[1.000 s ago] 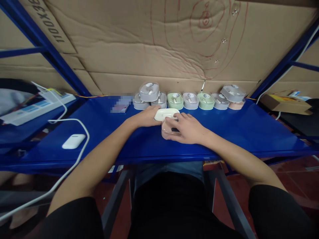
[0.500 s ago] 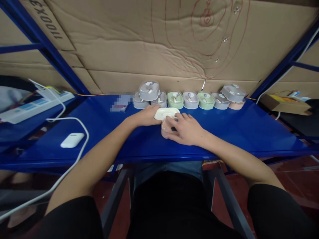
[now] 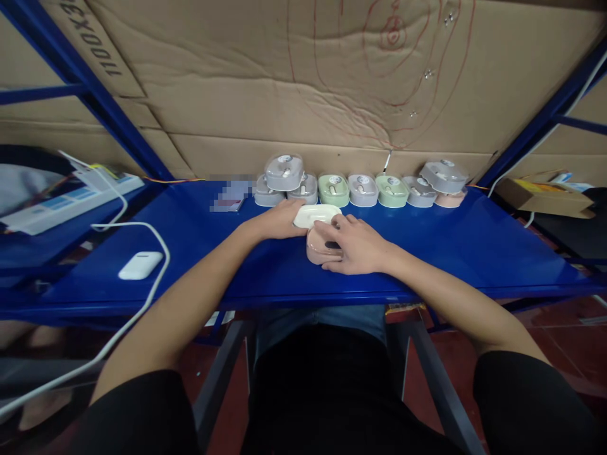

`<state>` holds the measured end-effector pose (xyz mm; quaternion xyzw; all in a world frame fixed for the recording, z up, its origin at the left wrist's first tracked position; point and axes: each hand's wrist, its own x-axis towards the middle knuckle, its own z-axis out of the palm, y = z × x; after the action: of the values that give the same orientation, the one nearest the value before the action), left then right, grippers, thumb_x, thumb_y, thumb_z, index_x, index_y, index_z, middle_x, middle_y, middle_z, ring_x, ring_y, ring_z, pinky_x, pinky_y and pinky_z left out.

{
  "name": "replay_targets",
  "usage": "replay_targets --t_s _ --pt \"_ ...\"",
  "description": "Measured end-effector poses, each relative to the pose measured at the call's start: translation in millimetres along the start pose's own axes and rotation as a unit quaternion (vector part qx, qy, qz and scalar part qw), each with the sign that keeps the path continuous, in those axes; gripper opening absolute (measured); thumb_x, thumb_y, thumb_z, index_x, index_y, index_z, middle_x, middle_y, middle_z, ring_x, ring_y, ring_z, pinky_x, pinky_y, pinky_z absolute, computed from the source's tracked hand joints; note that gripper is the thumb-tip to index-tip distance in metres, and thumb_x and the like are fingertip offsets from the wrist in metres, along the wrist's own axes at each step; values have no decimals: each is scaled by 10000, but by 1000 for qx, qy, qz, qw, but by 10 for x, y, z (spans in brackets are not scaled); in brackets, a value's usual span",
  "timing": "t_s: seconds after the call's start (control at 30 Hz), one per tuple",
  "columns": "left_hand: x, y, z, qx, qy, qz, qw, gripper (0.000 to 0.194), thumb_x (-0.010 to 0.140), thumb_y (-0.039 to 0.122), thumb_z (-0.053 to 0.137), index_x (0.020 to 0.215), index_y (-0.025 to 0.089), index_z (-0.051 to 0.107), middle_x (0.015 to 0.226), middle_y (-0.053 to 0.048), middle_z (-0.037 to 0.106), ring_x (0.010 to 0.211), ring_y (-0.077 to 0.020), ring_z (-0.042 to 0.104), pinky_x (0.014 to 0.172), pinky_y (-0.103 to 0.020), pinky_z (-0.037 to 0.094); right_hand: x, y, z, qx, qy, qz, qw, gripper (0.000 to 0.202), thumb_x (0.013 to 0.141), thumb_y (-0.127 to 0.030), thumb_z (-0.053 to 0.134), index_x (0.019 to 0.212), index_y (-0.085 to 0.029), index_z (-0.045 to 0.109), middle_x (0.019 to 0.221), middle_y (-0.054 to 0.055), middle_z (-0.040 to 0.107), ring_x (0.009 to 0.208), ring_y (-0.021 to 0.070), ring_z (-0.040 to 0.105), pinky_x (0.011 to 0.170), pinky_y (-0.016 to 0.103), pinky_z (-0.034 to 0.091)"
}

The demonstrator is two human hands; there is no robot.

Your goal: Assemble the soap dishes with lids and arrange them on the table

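Observation:
A white, shallow, round-cornered tray piece (image 3: 313,215) is gripped at its left end by my left hand (image 3: 283,219). Right in front of it, on the blue table, sits a pink rounded box (image 3: 318,249) with a dark oval spot on it. My right hand (image 3: 361,245) is curled over the right side of this box, its fingers bent around it. One fingertip of that hand reaches the edge of the white piece. The underside of the white piece is hidden, as are some of my left fingers.
Behind my hands stands a row of several rounded boxes, with green (image 3: 333,191) and grey (image 3: 363,191) ones, some stacked. At left lie a white earbud case (image 3: 140,265), a white cable (image 3: 156,237) and a power strip (image 3: 76,205). A cardboard wall (image 3: 227,95) rises behind.
The lower fingers of my right hand have shifted slightly right along the pink box, baring more of its front. My left hand and the white piece stay in place.

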<state>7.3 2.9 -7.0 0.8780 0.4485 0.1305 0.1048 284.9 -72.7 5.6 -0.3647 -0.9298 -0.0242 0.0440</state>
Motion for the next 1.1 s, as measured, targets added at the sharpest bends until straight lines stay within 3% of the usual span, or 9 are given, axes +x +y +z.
replay_targets --t_s 0.17,0.3,0.4,0.57,0.77,0.9,1.1 --pt "-2 -39 19 -15 4 -11 1000 656 890 585 821 1437 238 717 1492 -204 787 1456 -486 716 1214 -642 593 1 52 -14 15 -26 2 1000 1136 942 -667 870 1860 -167 426 1512 294 661 1261 461 684 1064 572 550" --pt "7 -77 43 -23 14 -25 999 818 853 650 856 1523 221 666 1539 -232 766 1471 -505 713 1204 -649 602 -43 160 -28 47 -16 -43 998 1139 911 -667 909 1839 -182 459 1461 240 693 1233 420 702 1074 550 565" --pt "21 -66 90 -59 18 -14 998 994 801 637 909 1622 181 585 1567 -259 746 1465 -506 722 1205 -648 605 -96 301 -101 94 28 -63 993 1123 940 -691 890 1837 -184 443 1467 222 689 1261 408 703 1071 528 587" --pt "26 179 259 -141 37 28 989 1186 754 694 988 1714 202 497 1693 -250 671 1589 -521 630 1322 -693 512 -121 556 -195 93 116 -1 989 1095 993 -733 820 1842 -191 391 1523 248 655 1337 462 681 1110 595 581" --pt "28 466 468 -194 48 31 979 1236 785 705 985 1777 207 443 1735 -254 623 1624 -544 594 1325 -711 517 -10 683 9 73 43 20 996 1099 933 -787 863 1820 -274 466 1355 189 711 1196 443 728 984 534 615" --pt "46 422 519 -203 57 50 976 1192 784 714 984 1749 226 482 1735 -250 624 1622 -538 595 1325 -729 516 72 650 104 59 44 -5 997 1158 944 -833 828 1848 -228 433 1366 215 714 1193 455 722 997 558 615" --pt "45 382 480 -170 47 43 983 1182 772 719 982 1733 209 518 1768 -256 604 1656 -545 562 1359 -721 484 82 577 47 54 2 16 998 1211 940 -839 820 1877 -191 409 1489 270 696 1323 525 711 1074 626 613"
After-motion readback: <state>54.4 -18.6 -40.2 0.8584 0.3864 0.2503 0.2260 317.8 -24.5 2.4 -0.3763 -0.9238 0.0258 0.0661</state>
